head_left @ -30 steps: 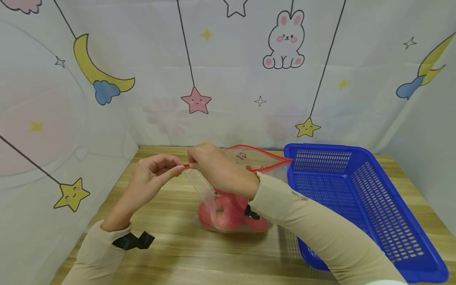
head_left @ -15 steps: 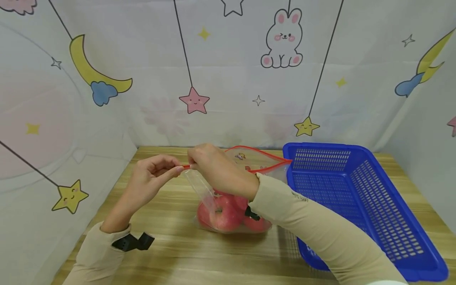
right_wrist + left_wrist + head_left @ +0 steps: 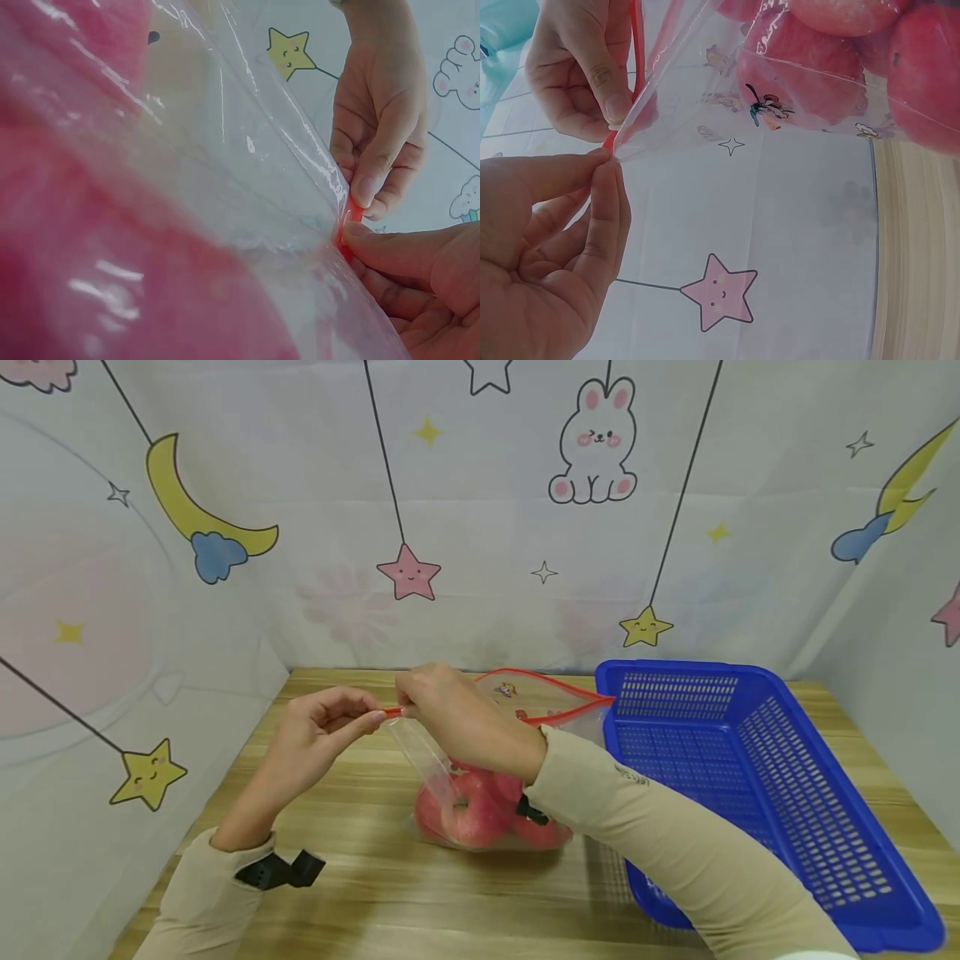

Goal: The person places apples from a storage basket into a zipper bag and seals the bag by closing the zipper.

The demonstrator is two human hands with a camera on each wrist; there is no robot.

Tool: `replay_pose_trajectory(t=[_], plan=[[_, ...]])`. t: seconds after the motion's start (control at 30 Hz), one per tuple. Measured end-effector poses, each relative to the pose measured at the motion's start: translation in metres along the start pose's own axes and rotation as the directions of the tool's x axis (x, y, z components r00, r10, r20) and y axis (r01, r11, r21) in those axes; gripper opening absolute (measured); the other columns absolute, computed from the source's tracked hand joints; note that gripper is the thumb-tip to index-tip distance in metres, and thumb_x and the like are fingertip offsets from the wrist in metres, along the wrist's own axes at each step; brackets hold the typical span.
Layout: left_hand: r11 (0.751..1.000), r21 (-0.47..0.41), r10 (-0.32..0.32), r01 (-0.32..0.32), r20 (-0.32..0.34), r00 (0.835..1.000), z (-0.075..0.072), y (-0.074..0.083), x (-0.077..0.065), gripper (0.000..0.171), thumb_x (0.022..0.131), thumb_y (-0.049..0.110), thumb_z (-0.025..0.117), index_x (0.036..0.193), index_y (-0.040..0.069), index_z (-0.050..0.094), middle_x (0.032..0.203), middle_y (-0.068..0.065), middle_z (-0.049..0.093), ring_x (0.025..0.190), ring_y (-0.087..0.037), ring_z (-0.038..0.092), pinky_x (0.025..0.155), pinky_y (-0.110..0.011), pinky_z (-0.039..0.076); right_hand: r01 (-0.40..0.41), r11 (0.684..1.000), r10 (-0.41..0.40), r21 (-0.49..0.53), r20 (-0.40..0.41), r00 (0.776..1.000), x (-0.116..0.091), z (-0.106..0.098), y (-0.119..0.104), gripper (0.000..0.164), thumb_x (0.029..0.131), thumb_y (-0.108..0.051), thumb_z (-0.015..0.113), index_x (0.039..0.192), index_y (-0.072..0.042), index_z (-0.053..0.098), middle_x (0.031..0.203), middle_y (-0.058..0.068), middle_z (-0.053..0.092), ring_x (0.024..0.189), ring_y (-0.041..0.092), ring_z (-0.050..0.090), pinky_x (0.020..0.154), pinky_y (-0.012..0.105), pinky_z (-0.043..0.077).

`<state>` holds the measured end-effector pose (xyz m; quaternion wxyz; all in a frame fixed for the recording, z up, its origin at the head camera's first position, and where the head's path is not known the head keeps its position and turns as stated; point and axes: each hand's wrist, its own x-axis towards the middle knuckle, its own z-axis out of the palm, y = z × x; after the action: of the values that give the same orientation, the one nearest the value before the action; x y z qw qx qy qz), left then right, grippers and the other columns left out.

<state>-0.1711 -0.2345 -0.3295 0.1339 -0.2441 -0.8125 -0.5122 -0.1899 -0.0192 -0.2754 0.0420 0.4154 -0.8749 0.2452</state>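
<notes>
Clear bag [image 3: 429,762]: resting on the wooden table [image 3: 352,885], below and right of the left hand [image 3: 318,731], partly behind the right hand [image 3: 450,702] and wrist.
Red apples [image 3: 476,818]: several, grouped in the bottom of the bag; exact count hidden.
Red zip strip [image 3: 393,712]: raised above the apples at its left end; parted into a gaping loop farther right.
Left hand: thumb and forefinger pinching the left end of the strip.
Right hand: reaching across the bag, pinching the strip just beside the left fingertips.
Blue basket [image 3: 757,673]: right of the bag, left rim beside the bag's right corner; contact impossible to tell.
Room: wood surface left and in front of the bag; tighter toward the basket.
Edges: table meeting printed backdrop [image 3: 480,527] behind, pale cloth along left and right.
</notes>
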Motion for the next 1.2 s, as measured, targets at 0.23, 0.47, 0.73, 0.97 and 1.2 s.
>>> replay_pose_trajectory(t=[0.23,0.47,0.73,0.97,1.2], plan=[[1.0,-0.011,-0.009,0.009,0.008,1.0,-0.0003,0.0005,-0.0006,0.005,0.092,-0.002,0.068,0.097,-0.002,0.069,0.088,-0.019,0.069,0.075,-0.012,0.068,0.067,-0.023,0.056,-0.008,1.0,0.008,-0.004,0.008,1.0,-0.0007,0.0004,0.0006,0.009,0.095,-0.006,0.066,0.088,-0.007,0.062,0.082,0.001,0.061,0.072,0.012,0.051,0.063,0.02,0.044],[1.0,-0.011,0.008,-0.008,0.009,1.0,0.0001,-0.0004,-0.0011,0.006,0.091,-0.003,0.068,0.096,-0.001,0.069,0.088,-0.021,0.069,0.075,-0.012,0.068,0.068,-0.023,0.056,-0.024,1.0,0.024,-0.018,0.022,0.999,-0.0023,-0.0005,-0.0001,0.008,0.096,-0.008,0.067,0.089,-0.008,0.062,0.083,-0.001,0.061,0.073,0.012,0.052,0.064,0.021,0.044],[1.0,0.007,0.022,-0.022,0.002,1.0,0.0003,-0.0001,-0.0013,0.007,0.091,-0.004,0.068,0.095,0.0,0.07,0.085,-0.01,0.07,0.073,-0.012,0.067,0.066,-0.022,0.055,-0.02,1.0,0.021,-0.019,0.02,1.0,-0.0027,-0.0004,0.0004,0.009,0.096,-0.008,0.066,0.089,-0.008,0.061,0.082,-0.002,0.06,0.073,0.012,0.051,0.064,0.02,0.045],[1.0,0.003,0.015,-0.015,0.0,1.0,-0.0003,-0.0017,-0.0018,0.006,0.091,-0.002,0.068,0.096,0.001,0.07,0.086,-0.011,0.07,0.074,-0.012,0.067,0.066,-0.022,0.055,-0.014,1.0,0.014,-0.023,0.014,1.0,-0.0026,-0.0002,0.0011,0.009,0.096,-0.008,0.066,0.089,-0.008,0.061,0.082,-0.001,0.06,0.071,0.011,0.051,0.063,0.02,0.045],[1.0,-0.003,0.012,-0.012,0.002,1.0,-0.0006,-0.0019,-0.0025,0.006,0.091,-0.002,0.069,0.095,0.001,0.07,0.084,-0.008,0.07,0.073,-0.013,0.066,0.066,-0.022,0.055,-0.005,1.0,0.005,-0.004,0.012,1.0,-0.0036,0.0002,0.0012,0.008,0.096,-0.006,0.065,0.089,-0.008,0.061,0.083,0.001,0.062,0.071,0.012,0.05,0.062,0.021,0.045]])
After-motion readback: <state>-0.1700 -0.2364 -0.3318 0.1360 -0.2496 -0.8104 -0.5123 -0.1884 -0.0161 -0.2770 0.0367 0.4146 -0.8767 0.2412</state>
